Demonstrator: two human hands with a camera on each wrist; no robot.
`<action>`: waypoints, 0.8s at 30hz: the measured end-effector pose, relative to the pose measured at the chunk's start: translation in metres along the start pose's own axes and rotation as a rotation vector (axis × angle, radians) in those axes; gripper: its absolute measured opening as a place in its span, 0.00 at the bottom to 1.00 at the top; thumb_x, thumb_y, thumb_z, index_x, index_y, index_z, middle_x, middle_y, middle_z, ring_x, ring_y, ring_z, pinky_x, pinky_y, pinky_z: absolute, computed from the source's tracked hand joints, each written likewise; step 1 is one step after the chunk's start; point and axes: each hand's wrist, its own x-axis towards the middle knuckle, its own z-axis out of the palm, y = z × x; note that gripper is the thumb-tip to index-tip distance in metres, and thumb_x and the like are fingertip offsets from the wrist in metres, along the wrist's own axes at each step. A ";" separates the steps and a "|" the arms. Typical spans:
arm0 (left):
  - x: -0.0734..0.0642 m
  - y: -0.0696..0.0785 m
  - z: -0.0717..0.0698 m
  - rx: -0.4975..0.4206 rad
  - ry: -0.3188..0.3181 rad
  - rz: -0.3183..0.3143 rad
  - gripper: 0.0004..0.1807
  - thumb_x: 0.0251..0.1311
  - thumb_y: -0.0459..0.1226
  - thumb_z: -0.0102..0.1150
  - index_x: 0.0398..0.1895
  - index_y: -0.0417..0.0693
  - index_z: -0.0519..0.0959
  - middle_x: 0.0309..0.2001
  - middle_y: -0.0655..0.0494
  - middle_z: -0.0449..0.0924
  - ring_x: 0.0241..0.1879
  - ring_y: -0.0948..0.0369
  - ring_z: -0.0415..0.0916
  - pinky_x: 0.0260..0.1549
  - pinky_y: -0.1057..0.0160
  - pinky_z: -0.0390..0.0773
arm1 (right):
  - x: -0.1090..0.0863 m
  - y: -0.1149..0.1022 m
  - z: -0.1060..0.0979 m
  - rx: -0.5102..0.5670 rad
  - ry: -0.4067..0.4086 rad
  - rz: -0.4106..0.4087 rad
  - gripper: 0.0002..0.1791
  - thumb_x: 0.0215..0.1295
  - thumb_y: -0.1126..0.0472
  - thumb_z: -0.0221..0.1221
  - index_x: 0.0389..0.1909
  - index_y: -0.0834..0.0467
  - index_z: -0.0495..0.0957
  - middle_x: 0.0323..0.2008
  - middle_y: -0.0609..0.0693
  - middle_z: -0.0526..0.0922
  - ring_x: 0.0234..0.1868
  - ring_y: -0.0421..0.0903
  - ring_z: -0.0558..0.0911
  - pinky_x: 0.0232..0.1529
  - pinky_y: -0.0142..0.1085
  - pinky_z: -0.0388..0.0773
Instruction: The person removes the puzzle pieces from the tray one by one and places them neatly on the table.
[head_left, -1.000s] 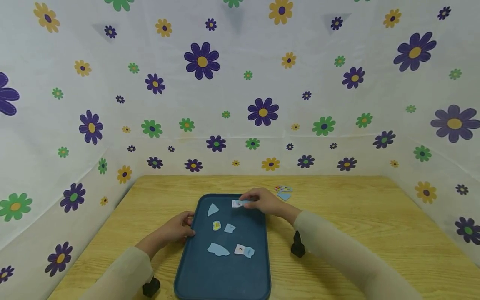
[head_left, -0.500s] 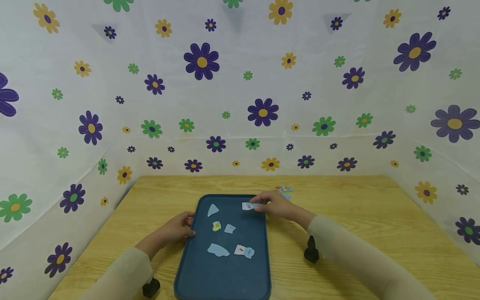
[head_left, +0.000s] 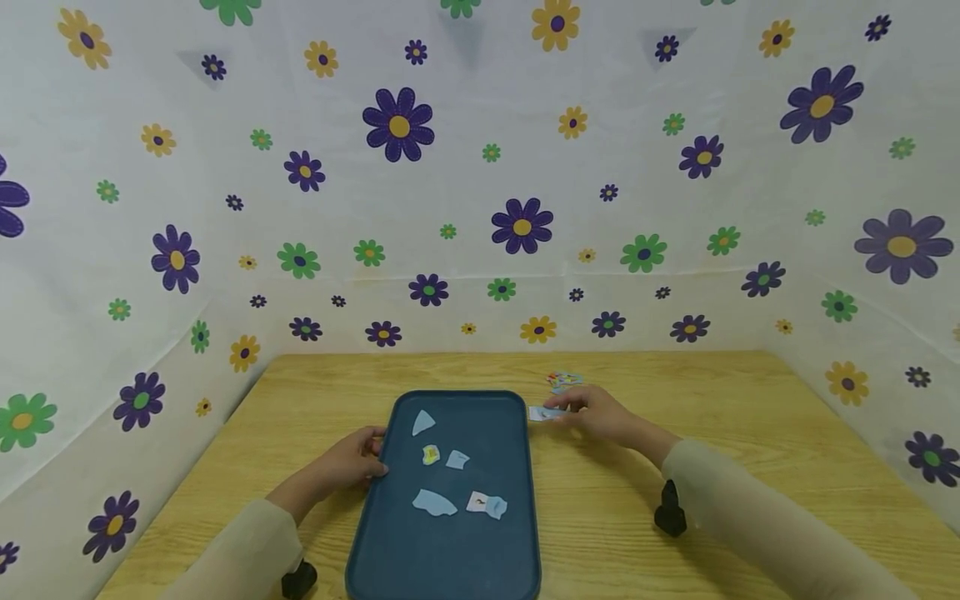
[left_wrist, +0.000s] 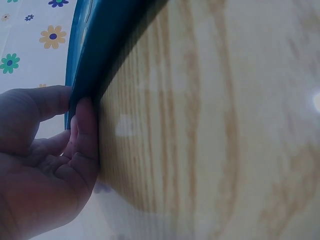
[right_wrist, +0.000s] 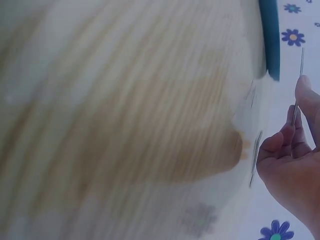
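In the head view my left hand (head_left: 343, 463) grips the left rim of a dark blue tray (head_left: 442, 562). The left wrist view has the thumb on the rim (left_wrist: 80, 55) and the fingers curled beneath it. Just off the tray's upper right corner, my right hand (head_left: 600, 415) pinches a flat white and light-blue puzzle piece (head_left: 546, 413) between thumb and fingers. Seen edge-on in the right wrist view, that piece (right_wrist: 302, 62) sticks up as a thin line past the thumb. Its far end is hidden by the fingers.
On the tray lie a light-blue triangular piece (head_left: 423, 422), a yellow piece (head_left: 431, 454), a small pale piece (head_left: 457, 459), a curved blue piece (head_left: 433, 502) and a white-and-blue pair (head_left: 487, 504). Beyond the right hand, several colourful pieces (head_left: 564, 380) lie on the wooden table (head_left: 675, 467).
My right hand has carried the puzzle piece rightward, from over the tray's upper right part to beyond its right rim. The left hand stays on the tray.
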 end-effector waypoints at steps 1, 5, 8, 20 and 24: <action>0.000 0.000 0.000 0.002 0.001 -0.001 0.35 0.54 0.22 0.60 0.67 0.33 0.63 0.40 0.46 0.70 0.35 0.54 0.72 0.30 0.57 0.76 | -0.002 0.002 -0.002 -0.001 0.006 0.014 0.13 0.63 0.65 0.63 0.48 0.59 0.84 0.35 0.50 0.79 0.34 0.48 0.71 0.32 0.37 0.69; -0.001 0.001 0.000 0.008 -0.004 0.004 0.35 0.54 0.22 0.60 0.67 0.33 0.63 0.41 0.46 0.71 0.36 0.55 0.72 0.30 0.58 0.76 | -0.007 0.005 -0.009 -0.019 0.022 0.055 0.13 0.63 0.65 0.63 0.49 0.60 0.83 0.32 0.50 0.76 0.32 0.48 0.70 0.30 0.35 0.66; -0.002 0.002 0.000 0.007 -0.012 0.010 0.34 0.54 0.22 0.60 0.67 0.32 0.62 0.41 0.46 0.70 0.36 0.54 0.72 0.30 0.58 0.76 | -0.009 0.007 -0.014 -0.036 0.033 0.075 0.13 0.63 0.65 0.63 0.49 0.61 0.83 0.32 0.51 0.75 0.31 0.48 0.69 0.29 0.35 0.66; -0.002 0.003 0.000 0.003 -0.014 -0.006 0.35 0.55 0.22 0.60 0.67 0.33 0.62 0.41 0.46 0.69 0.37 0.54 0.71 0.31 0.58 0.75 | -0.009 0.017 -0.025 -0.079 0.036 0.130 0.13 0.64 0.65 0.62 0.48 0.61 0.83 0.32 0.51 0.75 0.28 0.46 0.69 0.26 0.34 0.68; -0.003 0.003 0.000 0.007 -0.024 0.005 0.35 0.54 0.22 0.60 0.67 0.31 0.61 0.41 0.46 0.69 0.37 0.54 0.71 0.30 0.57 0.75 | -0.006 0.021 -0.025 -0.093 0.033 0.136 0.12 0.64 0.66 0.62 0.48 0.61 0.84 0.32 0.51 0.76 0.27 0.45 0.69 0.26 0.33 0.68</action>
